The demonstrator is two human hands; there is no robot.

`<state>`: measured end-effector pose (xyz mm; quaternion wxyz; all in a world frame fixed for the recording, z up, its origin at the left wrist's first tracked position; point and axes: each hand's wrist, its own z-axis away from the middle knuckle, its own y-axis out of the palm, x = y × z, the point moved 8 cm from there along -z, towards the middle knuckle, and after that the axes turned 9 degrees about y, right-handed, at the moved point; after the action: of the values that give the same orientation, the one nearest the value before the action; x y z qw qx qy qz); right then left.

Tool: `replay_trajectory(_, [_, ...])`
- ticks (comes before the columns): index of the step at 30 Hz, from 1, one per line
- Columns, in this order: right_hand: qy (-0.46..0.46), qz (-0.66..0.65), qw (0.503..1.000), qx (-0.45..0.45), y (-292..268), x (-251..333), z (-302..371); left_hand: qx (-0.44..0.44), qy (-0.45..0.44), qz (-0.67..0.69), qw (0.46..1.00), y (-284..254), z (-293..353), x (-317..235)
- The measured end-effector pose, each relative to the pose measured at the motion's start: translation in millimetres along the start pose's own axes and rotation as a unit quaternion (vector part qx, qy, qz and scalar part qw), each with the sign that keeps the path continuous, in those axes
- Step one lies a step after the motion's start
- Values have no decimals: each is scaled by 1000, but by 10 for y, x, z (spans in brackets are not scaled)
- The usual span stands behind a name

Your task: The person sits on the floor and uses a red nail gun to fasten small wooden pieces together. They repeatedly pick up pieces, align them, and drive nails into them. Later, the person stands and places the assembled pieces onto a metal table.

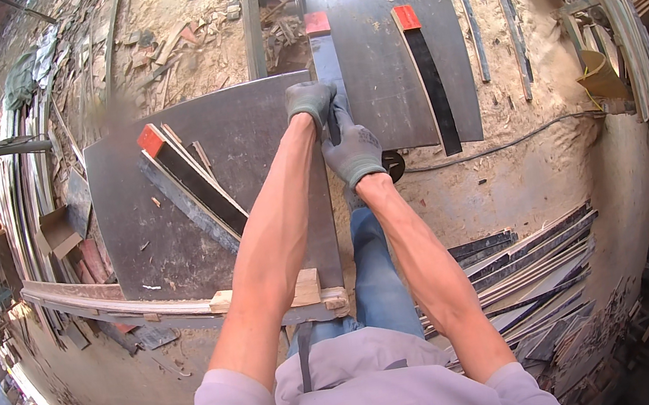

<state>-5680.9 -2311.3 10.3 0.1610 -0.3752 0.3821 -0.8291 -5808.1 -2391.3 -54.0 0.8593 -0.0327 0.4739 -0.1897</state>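
Head view looks straight down on us at a saw table, both arms stretched forward; our left hand (311,102), in a grey glove, is curled over the near end of a narrow dark strip (326,60) with a red far end, and our right hand (353,153), gloved the same, is closed round that strip just behind the left; both hands are narrow, fingers wrapped, holding the strip between them. The strip lies in the gap between two dark boards, the near board (244,130) on our left and the far board (374,40) ahead and to the right; we judge the hands sit one behind the other so the strip stays in line with that gap, and low on it so it lies flat. Our left forearm runs up and slightly right over the near board's right edge; our right forearm comes in from lower right, wrist bent inward. On the near board rest two more strips with a red tip (192,182), laid slantwise, well apart from our hands; another red-tipped strip (427,74) lies on the far board. A wooden rail (144,305) runs along the near board's front edge; a stack of offcuts (525,272) lies on the sawdust floor (508,172) to our right, beside a black cable (504,145).
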Motion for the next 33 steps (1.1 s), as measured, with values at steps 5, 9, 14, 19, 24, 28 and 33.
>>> replay_trajectory(5, [13,-1,1000,8,-21,156,-154,-1,24,-68,997,-43,-152,-172])
replay_trajectory(9, [31,-29,998,52,-117,270,-175,0,51,-90,995,-120,-79,-390])
replay_trajectory(14, [-102,-405,908,43,-122,-374,361,-71,206,-186,958,-47,847,-543])
replay_trajectory(19, [-111,-522,839,108,-66,-1022,890,-67,272,-144,949,46,1825,-683])
replay_trajectory(24, [-81,-551,821,128,-173,-865,1145,-97,286,-115,946,-31,1998,-598])
replay_trajectory(28, [-102,-320,942,-21,-272,-716,1103,-58,221,-129,965,1,1744,-430])
replay_trajectory(33, [4,-138,990,11,-69,-537,913,-29,140,-158,977,-11,1140,48])
